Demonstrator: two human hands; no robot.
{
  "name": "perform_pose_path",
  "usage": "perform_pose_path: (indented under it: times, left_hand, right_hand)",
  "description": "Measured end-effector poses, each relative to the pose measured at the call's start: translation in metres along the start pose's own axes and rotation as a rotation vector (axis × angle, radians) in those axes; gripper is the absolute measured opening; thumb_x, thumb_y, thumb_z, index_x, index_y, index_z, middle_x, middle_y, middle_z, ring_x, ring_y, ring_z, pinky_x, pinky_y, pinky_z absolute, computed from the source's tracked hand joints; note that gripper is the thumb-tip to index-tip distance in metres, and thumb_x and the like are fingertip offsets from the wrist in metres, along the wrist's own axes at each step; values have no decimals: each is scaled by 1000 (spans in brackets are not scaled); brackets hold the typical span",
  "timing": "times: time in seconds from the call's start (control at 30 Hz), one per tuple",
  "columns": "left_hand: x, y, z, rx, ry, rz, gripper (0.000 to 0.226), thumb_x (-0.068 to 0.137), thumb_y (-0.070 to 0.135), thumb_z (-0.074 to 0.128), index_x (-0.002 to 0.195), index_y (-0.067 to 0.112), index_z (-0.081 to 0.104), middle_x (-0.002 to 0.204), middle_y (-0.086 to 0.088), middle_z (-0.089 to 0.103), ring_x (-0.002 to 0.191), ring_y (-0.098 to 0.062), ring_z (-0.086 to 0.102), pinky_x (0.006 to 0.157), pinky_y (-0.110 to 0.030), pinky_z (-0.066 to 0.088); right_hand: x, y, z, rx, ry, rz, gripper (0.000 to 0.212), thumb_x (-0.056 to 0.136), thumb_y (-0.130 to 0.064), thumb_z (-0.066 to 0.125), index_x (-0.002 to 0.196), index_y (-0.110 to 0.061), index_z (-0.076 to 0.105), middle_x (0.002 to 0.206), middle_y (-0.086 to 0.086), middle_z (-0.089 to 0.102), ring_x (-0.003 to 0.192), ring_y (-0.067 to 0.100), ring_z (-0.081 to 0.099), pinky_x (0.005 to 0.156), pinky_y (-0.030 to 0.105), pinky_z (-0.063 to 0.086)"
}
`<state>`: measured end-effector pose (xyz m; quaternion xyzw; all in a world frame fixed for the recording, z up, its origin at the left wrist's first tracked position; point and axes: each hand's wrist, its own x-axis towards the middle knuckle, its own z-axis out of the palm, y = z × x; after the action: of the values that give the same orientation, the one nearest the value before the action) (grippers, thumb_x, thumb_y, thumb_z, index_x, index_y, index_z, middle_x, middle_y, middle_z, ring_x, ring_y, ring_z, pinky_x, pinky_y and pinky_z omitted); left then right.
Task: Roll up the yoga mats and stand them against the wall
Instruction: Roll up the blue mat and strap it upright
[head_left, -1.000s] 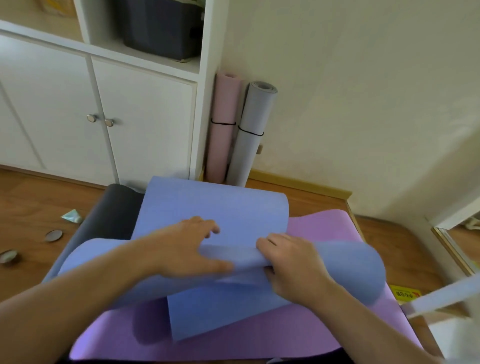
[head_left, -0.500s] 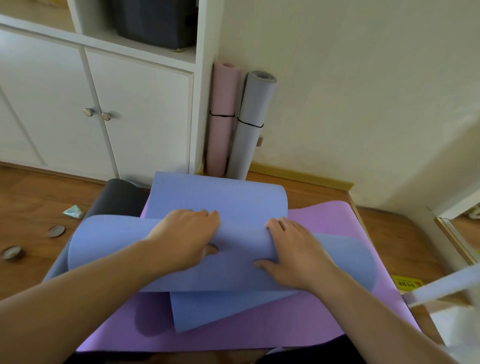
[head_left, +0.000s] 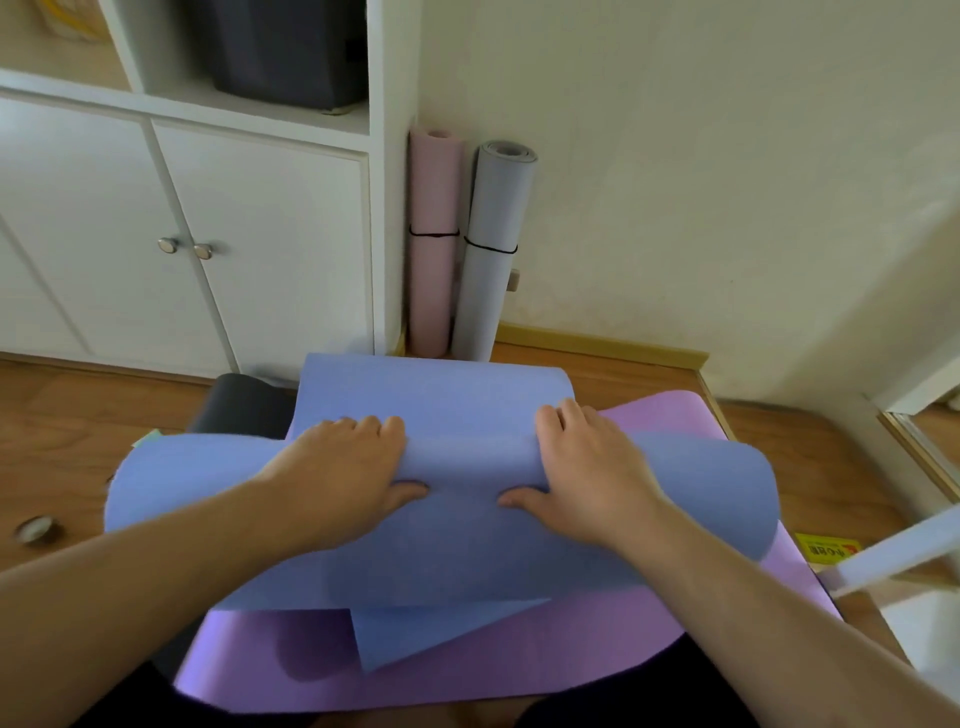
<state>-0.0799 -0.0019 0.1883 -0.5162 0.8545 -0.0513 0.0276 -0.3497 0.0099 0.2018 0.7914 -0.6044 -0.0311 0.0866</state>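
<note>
A blue yoga mat (head_left: 441, 392) lies over a purple mat (head_left: 519, 670) on the wooden floor. Its near end is curled into a loose, wide roll under my hands. My left hand (head_left: 343, 467) and my right hand (head_left: 587, 467) sit side by side on the roll, fingers bent over its top and thumbs on the near side. A corner of the blue mat pokes out below the roll. A dark grey mat (head_left: 234, 405) shows at the left, partly covered. A rolled pink mat (head_left: 434, 249) and a rolled grey mat (head_left: 491, 249), each banded, stand against the wall.
A white cabinet (head_left: 260, 234) with two knobs fills the left, close behind the mats. Small round objects (head_left: 34, 527) lie on the floor at the left. A yellow label (head_left: 826, 551) and a pale bar (head_left: 909, 551) are at the right, near a mirror frame (head_left: 919, 452).
Both hands have pushed the blue roll forward, toward the wall. The roll has grown wider and covers more of the flat blue mat. The hands have moved apart.
</note>
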Motion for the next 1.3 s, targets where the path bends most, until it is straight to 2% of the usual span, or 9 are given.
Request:
perform_pose_path:
  times: [0.2, 0.33, 0.47, 0.63, 0.8, 0.93, 1.03, 1.13, 1.3]
  left_hand:
    - [14, -2, 8, -81, 19, -110, 44, 103, 65, 44, 98, 23, 34, 99, 3, 56, 85, -18, 54, 71, -31, 40]
    - [16, -6, 11, -87, 40, -116, 43, 103, 62, 48, 104, 19, 43, 105, 0, 56, 100, -22, 60, 78, -33, 49]
    - [14, -5, 8, -82, 31, -113, 44, 103, 64, 46, 101, 21, 36, 106, -1, 59, 96, -22, 60, 78, -33, 49]
    - [0, 2, 8, -12, -63, -37, 54, 98, 78, 35, 104, 26, 44, 100, 5, 66, 81, -15, 61, 79, -32, 54]
    - [-8, -4, 3, 41, -172, 8, 56, 103, 73, 29, 106, 24, 55, 109, 2, 69, 95, -20, 67, 84, -33, 51]
    - [-13, -7, 6, -56, -252, 60, 51, 101, 75, 35, 96, 26, 48, 90, 8, 57, 82, -16, 53, 76, -31, 42]
    - [-17, -8, 7, -201, -287, 93, 45, 99, 75, 39, 104, 30, 37, 80, 11, 47, 76, -13, 51, 75, -31, 41]
    - [-22, -13, 10, -304, -287, 132, 39, 102, 69, 39, 112, 32, 30, 81, 7, 59, 72, -10, 58, 75, -32, 50]
    - [-26, -16, 11, -355, -292, 154, 27, 107, 62, 38, 115, 36, 36, 96, 10, 62, 86, -11, 60, 90, -37, 51]
  right_hand:
    - [-3, -3, 13, -37, 226, 81, 70, 76, -78, 72, 100, -15, 53, 94, 7, 55, 88, 31, 54, 84, 45, 50]
    - [-2, -3, 19, -45, 290, 32, 58, 86, -66, 70, 94, -9, 65, 96, 10, 62, 98, 36, 57, 103, 50, 49]
    - [1, -7, 22, -19, 298, 63, 55, 81, -62, 80, 84, -14, 53, 83, 8, 55, 77, 30, 53, 69, 42, 49]
    - [0, -4, 9, -1, 80, 47, 60, 92, -73, 61, 95, -19, 36, 98, 6, 63, 91, 30, 62, 71, 39, 37]
    - [-13, -7, -5, 2, -102, -31, 58, 98, -78, 41, 100, -21, 33, 92, 0, 67, 85, 29, 68, 59, 40, 34]
    - [-18, -6, -6, -8, -185, -75, 54, 99, -76, 44, 91, -22, 41, 95, 2, 70, 89, 29, 67, 64, 38, 36]
    - [-21, -3, -5, 45, -238, -78, 54, 97, -77, 47, 90, -23, 44, 94, 1, 67, 89, 28, 65, 67, 39, 41]
    - [-24, 6, -3, 270, -317, -73, 50, 95, -72, 57, 96, -25, 39, 81, -7, 55, 76, 22, 55, 68, 42, 44]
    - [-30, 17, -1, 534, -324, -110, 37, 99, -54, 66, 97, -29, 38, 79, -2, 59, 73, 14, 55, 70, 39, 45]
